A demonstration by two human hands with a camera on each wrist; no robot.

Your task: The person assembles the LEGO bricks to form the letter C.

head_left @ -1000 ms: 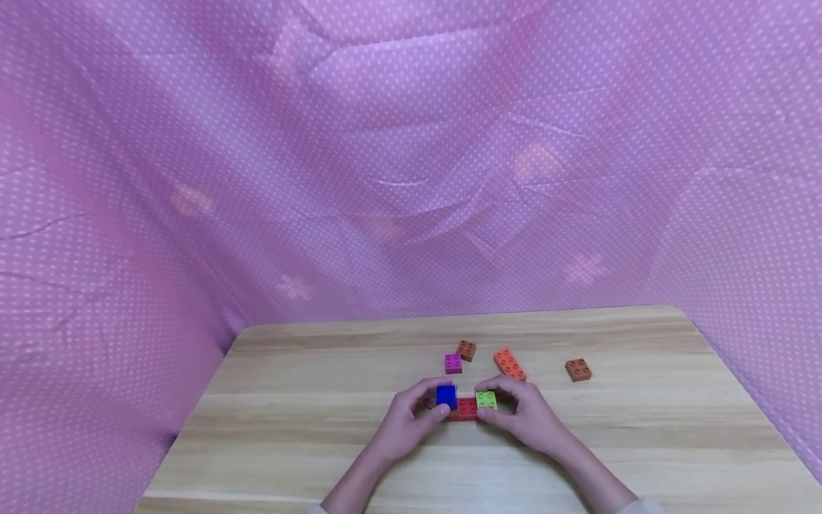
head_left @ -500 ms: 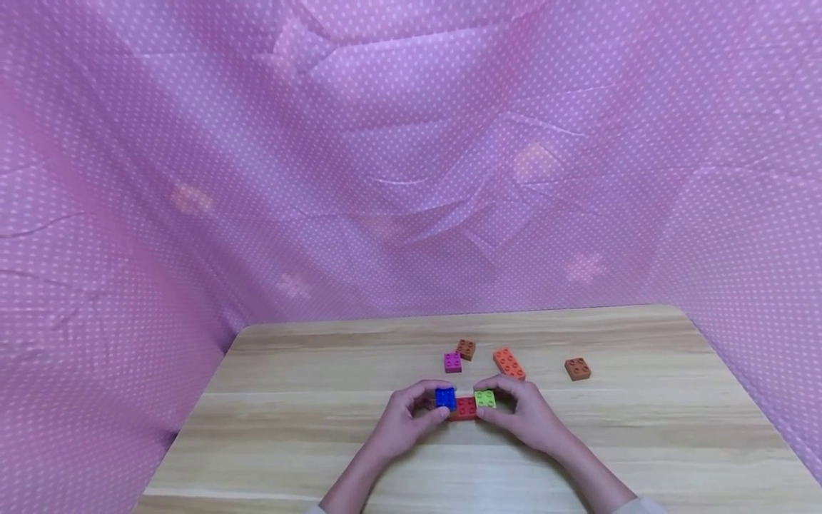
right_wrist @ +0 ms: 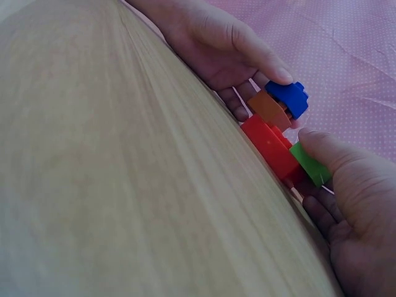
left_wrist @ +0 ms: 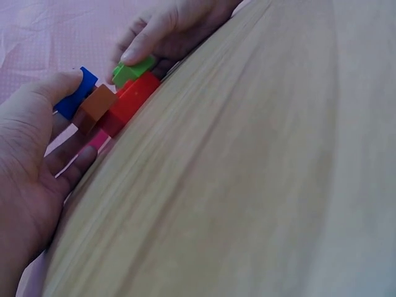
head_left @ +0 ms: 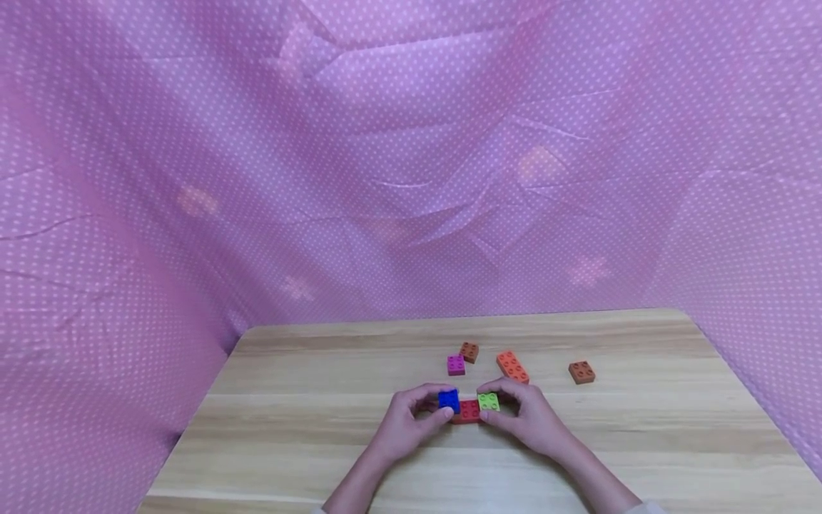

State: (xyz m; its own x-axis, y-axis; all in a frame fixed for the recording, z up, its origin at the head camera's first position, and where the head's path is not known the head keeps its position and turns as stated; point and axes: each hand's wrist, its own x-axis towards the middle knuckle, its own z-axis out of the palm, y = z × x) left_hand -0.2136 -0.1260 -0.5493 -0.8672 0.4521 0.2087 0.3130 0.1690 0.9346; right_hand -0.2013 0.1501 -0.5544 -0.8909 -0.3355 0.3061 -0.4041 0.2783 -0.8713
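Between thumb and fingers, my left hand (head_left: 408, 422) pinches a blue toy building brick (head_left: 449, 401). Under the blue brick is a brown brick (left_wrist: 94, 109) at the left end of a long red brick (head_left: 470, 410). In the right wrist view some of the brown brick's studs show in a gap below the blue brick (right_wrist: 288, 98), which sits slightly tilted. My right hand (head_left: 528, 416) pinches a lime green brick (head_left: 488, 402) on the red brick's right end. The red brick's middle studs show between the hands. Some fingers of both hands are hidden behind the bricks.
Beyond the hands lie a magenta brick (head_left: 456, 365), a brown brick (head_left: 469, 351) touching or close behind it, and a long orange brick (head_left: 512, 367). Another brown brick (head_left: 581, 371) lies farther right on the wooden table (head_left: 308, 400). A pink dotted cloth (head_left: 411, 178) surrounds the table.
The blue brick has tipped in my left fingers: its smooth face showed a second ago, and its studs show now. My right hand keeps its hold on the green brick.
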